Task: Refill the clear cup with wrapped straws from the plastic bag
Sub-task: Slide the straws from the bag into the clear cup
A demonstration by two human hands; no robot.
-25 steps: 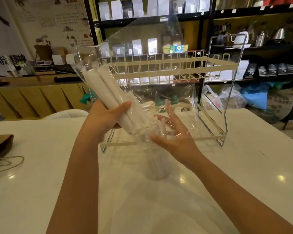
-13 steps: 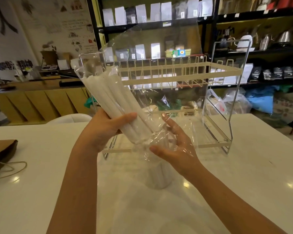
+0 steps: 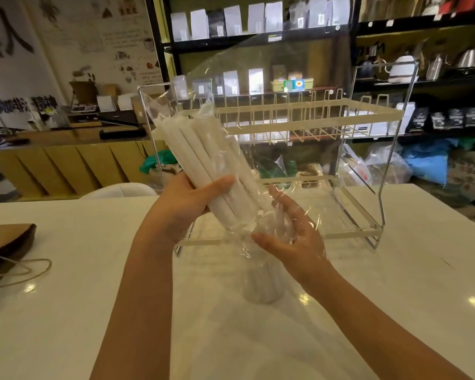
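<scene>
My left hand [image 3: 184, 207] grips a bundle of white wrapped straws [image 3: 203, 154] through the clear plastic bag [image 3: 258, 78]. The bundle leans up and to the left, and its lower end points down at the clear cup [image 3: 261, 286]. The cup stands on the white table and holds a few straws, blurred behind the film. My right hand [image 3: 291, 239] hovers just above the cup's rim beside the bag's lower end. Its fingers are spread and loose plastic film drapes over them.
A wire and acrylic rack [image 3: 368, 119] stands on the white table [image 3: 395, 297] right behind my hands. A brown paper bag with a twine handle [image 3: 6, 242] lies at the left edge. Shelves with pouches and kettles fill the background.
The straw bundle has tipped a little steeper over the cup. My right hand has stayed beside the bag's lower end with its fingers spread.
</scene>
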